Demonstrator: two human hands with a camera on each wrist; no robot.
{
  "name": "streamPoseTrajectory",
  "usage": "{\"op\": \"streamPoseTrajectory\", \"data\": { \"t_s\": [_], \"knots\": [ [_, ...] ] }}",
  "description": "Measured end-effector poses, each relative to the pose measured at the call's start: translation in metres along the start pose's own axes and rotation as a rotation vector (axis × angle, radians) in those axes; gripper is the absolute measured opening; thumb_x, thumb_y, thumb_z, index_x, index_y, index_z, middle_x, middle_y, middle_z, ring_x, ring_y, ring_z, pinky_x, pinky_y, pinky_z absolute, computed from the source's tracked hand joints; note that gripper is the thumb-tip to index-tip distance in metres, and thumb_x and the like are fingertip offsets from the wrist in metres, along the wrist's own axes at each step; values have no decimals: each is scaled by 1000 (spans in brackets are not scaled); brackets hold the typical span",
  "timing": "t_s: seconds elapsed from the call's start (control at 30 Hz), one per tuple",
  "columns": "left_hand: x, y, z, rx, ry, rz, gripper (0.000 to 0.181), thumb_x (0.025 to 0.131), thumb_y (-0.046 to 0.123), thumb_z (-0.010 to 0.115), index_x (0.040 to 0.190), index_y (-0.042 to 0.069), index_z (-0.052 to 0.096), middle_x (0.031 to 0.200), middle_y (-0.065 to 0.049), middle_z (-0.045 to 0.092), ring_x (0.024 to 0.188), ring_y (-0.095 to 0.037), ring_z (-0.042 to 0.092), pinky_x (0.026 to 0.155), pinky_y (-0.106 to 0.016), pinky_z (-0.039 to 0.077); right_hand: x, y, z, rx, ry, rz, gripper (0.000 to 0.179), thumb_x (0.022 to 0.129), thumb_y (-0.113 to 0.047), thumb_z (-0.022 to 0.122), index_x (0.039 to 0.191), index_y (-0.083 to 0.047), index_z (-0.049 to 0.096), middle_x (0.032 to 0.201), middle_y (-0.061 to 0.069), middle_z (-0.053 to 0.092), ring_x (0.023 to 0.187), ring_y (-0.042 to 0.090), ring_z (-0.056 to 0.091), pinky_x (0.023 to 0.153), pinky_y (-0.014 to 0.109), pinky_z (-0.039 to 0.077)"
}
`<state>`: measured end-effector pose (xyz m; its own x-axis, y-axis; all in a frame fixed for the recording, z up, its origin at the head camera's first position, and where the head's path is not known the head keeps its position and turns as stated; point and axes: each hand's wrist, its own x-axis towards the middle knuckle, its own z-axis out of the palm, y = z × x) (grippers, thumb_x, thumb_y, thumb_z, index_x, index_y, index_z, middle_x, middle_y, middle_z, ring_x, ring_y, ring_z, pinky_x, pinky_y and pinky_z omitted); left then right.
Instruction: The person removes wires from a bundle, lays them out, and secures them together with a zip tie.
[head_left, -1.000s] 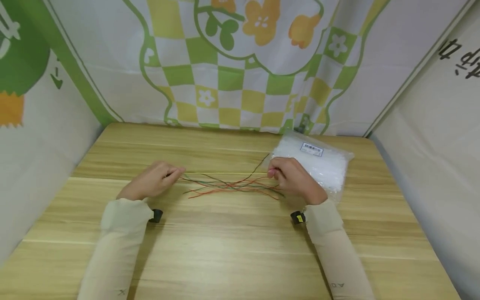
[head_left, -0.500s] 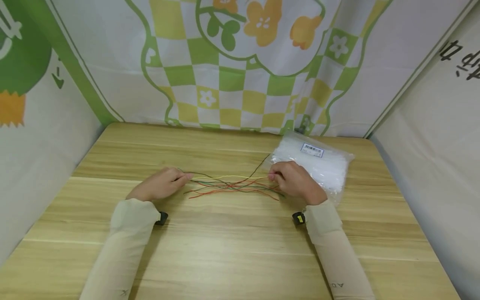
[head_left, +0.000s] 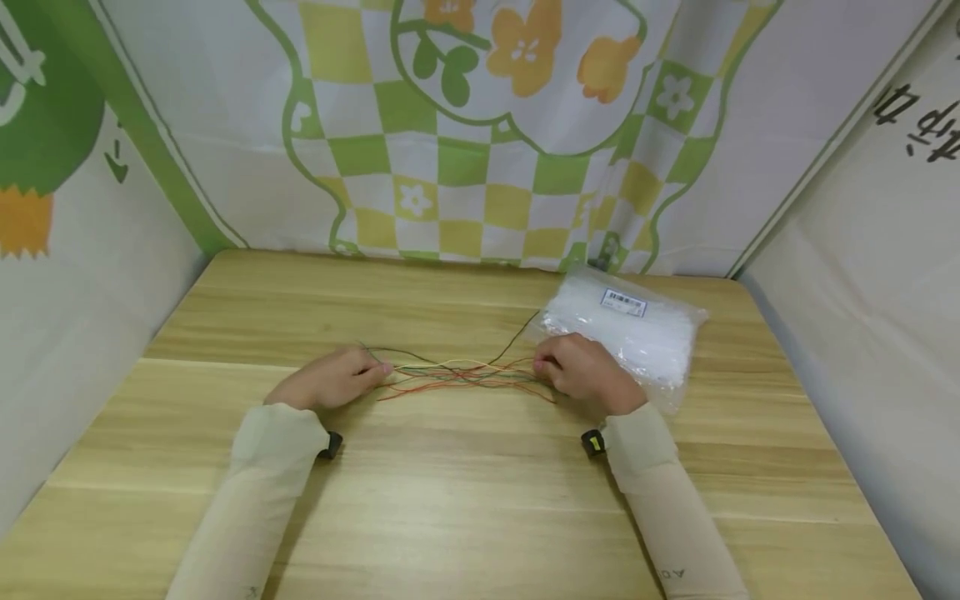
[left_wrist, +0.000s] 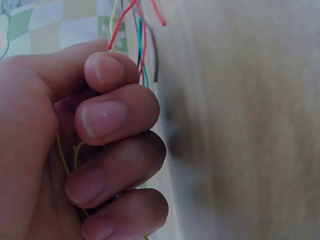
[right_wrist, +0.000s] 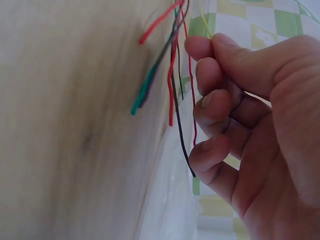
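A thin yellow wire [head_left: 452, 361] bows slightly between my two hands. Its left part is pinched in my left hand [head_left: 330, 379], whose curled fingers also have a loop of yellow wire [left_wrist: 62, 152] inside them in the left wrist view. On the other side my right hand [head_left: 588, 375] holds the wire between thumb and index finger [right_wrist: 199, 47]. Red, green and dark wires [head_left: 480, 382] cross in a loose bundle on the table just below it. Some of their ends lie near both hands; whether the fingers touch them I cannot tell.
A clear plastic bag [head_left: 660, 329] of white contents with a barcode label lies behind my right hand. The wooden table [head_left: 465, 517] meets a patterned curtain [head_left: 461, 200] at the back. White fabric walls stand at both sides.
Both hands have come down nearer the bundle, the left also moving right. The yellow wire, straight and taut a second ago, now sags and arches above the other wires.
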<state>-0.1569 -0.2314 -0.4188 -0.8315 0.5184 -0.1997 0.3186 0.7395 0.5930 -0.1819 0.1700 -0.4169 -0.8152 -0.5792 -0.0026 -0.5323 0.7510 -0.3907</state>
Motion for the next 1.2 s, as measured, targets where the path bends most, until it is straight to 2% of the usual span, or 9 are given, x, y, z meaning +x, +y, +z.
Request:
{"op": "streamPoseTrajectory", "data": {
  "t_s": [0.1, 0.33, 0.5, 0.6, 0.73, 0.9, 1.0, 1.2],
  "knots": [
    [-1, 3, 1, -11, -23, -7, 53, 114, 31, 47, 63, 22, 38, 58, 10, 31, 54, -6, 25, 55, -23, 28, 1, -1, 2, -10, -16, -17, 23, 105, -22, 67, 83, -21, 71, 77, -8, 64, 74, 11, 56, 72, 33, 49],
    [-3, 6, -1, -1, -22, -29, 52, 114, 34, 48, 65, 20, 43, 58, 8, 35, 51, -7, 27, 55, -25, 29, 0, -2, -1, -24, -19, -9, 23, 105, -22, 67, 81, -21, 70, 75, -9, 63, 74, 11, 55, 73, 33, 48],
    [-5, 2, -4, 21, -16, -100, 52, 113, 42, 49, 68, 16, 53, 63, 5, 44, 55, -10, 32, 57, -27, 32, -4, -4, -7, -5, -4, 20, 16, 104, -23, 69, 89, -21, 75, 83, -8, 69, 79, 10, 58, 79, 35, 52],
    [-8, 1, -7, 28, -3, -125, 49, 112, 43, 50, 74, 14, 61, 70, 3, 50, 57, -12, 36, 58, -28, 34, -6, -2, -9, 33, 2, 34, 17, 104, -22, 68, 90, -19, 76, 83, -7, 69, 77, 9, 58, 77, 34, 52],
    [-9, 3, -7, 52, 35, -72, 44, 110, 38, 57, 72, 16, 57, 65, 6, 46, 55, -10, 34, 57, -26, 33, -7, 0, -12, 67, 3, 28, 21, 106, -20, 66, 87, -14, 74, 75, -4, 64, 71, 10, 53, 70, 30, 47],
    [-8, 9, -3, 68, 72, 28, 46, 106, 30, 65, 66, 19, 45, 58, 11, 33, 53, -6, 29, 56, -23, 29, -6, 2, -9, 45, 31, -7, 16, 104, -19, 69, 93, -10, 78, 82, -3, 71, 75, 8, 59, 73, 30, 52],
    [-6, 16, 0, 69, 77, 57, 44, 105, 24, 66, 66, 19, 45, 58, 11, 33, 53, -5, 28, 57, -22, 28, -6, 0, -8, 59, 54, -29, 13, 102, -19, 72, 96, -11, 80, 85, -3, 73, 75, 8, 61, 73, 30, 53],
    [-1, 34, 4, 99, 85, 114, 28, 102, 13, 66, 76, 16, 57, 62, 9, 42, 55, -4, 35, 57, -22, 32, -2, -12, -9, 123, 79, -84, 8, 99, -15, 74, 91, -13, 77, 82, -4, 73, 73, 5, 62, 71, 27, 53]
  ]
}}
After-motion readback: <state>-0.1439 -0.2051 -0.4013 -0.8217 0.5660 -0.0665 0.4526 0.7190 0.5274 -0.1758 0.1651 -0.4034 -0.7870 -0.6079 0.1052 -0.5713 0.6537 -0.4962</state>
